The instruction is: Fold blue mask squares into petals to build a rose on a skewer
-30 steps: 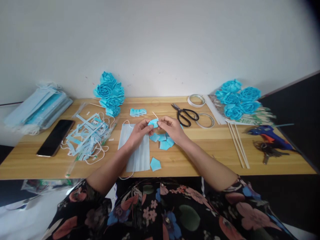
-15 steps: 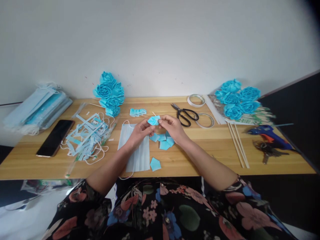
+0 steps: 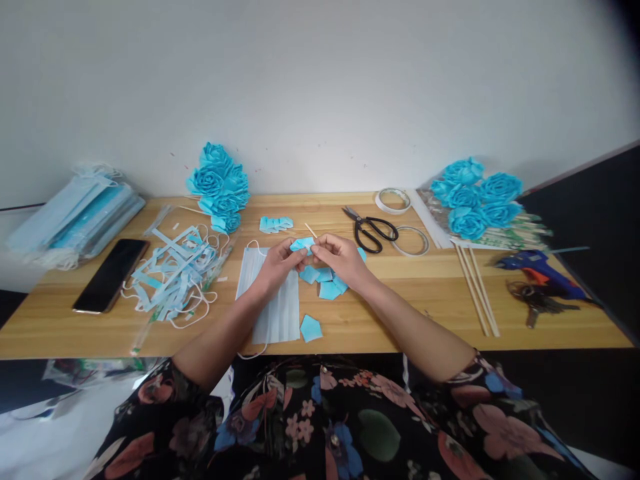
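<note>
Both my hands meet above the middle of the table, closed on one small blue petal piece (image 3: pixel 301 245). My left hand (image 3: pixel 278 267) pinches its left side with thumb and fingers. On its right side, my right hand (image 3: pixel 341 259) grips it, and a thin wooden stick (image 3: pixel 311 230) pokes up beside those fingers; which fingers hold the stick is hidden. Several cut blue pieces (image 3: pixel 329 289) lie just under my hands. One blue pentagon (image 3: pixel 311 328) rests nearer the front edge. Partly beneath my left forearm is a pale blue face mask (image 3: pixel 280 313).
Black-handled scissors (image 3: pixel 376 230) and tape rolls (image 3: pixel 393 200) lie right of centre. Blue flowers (image 3: pixel 219 187) stand at the back left, more flowers (image 3: pixel 475 199) at the right. A glue gun (image 3: pixel 543 273), keys (image 3: pixel 535 303), phone (image 3: pixel 111 275), cut strips (image 3: pixel 175 273) and stacked masks (image 3: pixel 75 217) lie around.
The blue piece has turned and shifted slightly left between my fingers. My right hand has moved a little left, and the wooden stick's tip now shows more.
</note>
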Demonstrator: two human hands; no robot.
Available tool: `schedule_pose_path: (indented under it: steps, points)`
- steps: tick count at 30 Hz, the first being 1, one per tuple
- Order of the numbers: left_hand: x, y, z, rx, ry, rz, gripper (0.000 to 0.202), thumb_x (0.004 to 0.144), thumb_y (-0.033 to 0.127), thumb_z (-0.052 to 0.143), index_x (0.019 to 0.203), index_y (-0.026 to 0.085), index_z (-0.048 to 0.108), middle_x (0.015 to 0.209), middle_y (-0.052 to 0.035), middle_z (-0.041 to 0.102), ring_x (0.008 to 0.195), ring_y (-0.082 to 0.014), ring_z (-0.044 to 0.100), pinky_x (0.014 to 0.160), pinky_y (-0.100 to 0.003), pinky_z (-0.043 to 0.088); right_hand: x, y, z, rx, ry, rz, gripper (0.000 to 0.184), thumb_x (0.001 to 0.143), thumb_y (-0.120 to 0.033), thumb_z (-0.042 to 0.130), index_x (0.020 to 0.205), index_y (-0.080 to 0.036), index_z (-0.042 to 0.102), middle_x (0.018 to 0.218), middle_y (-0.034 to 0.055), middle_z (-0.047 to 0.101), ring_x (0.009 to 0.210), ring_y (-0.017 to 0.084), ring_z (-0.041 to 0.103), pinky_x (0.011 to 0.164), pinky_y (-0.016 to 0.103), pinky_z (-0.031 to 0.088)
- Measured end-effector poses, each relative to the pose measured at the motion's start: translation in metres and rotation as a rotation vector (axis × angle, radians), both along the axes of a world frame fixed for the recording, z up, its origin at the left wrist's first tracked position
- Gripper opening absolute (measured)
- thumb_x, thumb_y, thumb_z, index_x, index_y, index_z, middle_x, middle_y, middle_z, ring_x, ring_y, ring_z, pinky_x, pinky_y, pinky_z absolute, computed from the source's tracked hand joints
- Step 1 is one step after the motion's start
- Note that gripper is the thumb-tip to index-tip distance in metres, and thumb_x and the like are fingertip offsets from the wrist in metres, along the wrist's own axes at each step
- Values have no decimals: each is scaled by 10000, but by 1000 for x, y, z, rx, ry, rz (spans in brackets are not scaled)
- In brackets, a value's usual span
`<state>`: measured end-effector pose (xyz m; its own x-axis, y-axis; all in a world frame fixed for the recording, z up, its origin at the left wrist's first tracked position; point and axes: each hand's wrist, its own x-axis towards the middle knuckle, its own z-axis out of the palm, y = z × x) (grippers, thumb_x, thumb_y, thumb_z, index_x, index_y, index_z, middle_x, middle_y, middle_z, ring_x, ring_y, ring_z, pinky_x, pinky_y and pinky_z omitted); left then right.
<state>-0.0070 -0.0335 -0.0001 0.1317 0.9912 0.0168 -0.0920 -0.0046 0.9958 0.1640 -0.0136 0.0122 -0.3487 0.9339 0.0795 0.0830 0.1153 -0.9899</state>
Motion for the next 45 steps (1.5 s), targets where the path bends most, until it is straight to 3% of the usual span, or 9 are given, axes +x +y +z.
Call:
schedule_pose_path:
  steps: [19, 25, 29, 36, 45]
  points:
    - [2, -3, 5, -6, 39, 33, 301, 794, 428, 705, 743, 161, 576, 607, 15, 595, 563, -100, 524, 580, -238, 412, 0, -1, 0, 79, -78, -17, 207, 828, -391, 616, 745, -202, 603, 608, -34, 583, 547, 100, 466, 529, 238, 362]
    - [0, -3, 1, -6, -26, -48, 193, 823, 343, 651, 804, 161, 588, 662, 8, 617, 591, -108, 536, 608, -246, 418, 1, 1, -1, 79, -75, -27, 211, 833, -406, 610, 783, -202, 622, 645, -27, 634, 585, 112, 533, 573, 242, 415]
    - [-2, -3, -1, 27, -47, -106, 215, 854, 374, 629, 831, 164, 594, 725, -11, 635, 638, -127, 560, 633, -261, 434, 3, 3, -1, 80, -81, -63, 194, 830, -395, 610, 776, -208, 614, 653, -23, 648, 595, 121, 554, 598, 256, 429]
    - [0, -1, 2, -9, 60, -20, 312, 799, 452, 692, 801, 164, 575, 628, 12, 605, 568, -116, 540, 582, -249, 422, 0, -1, 0, 81, -84, -33, 190, 831, -385, 609, 760, -209, 600, 645, -24, 643, 567, 112, 532, 561, 247, 404]
    - [1, -2, 5, -5, 13, 49, 212, 790, 337, 672, 725, 166, 564, 577, 24, 582, 549, -94, 498, 584, -237, 397, 6, 3, 5, 111, -91, -2, 246, 864, -409, 587, 747, -199, 641, 655, -9, 662, 626, 127, 587, 616, 257, 447]
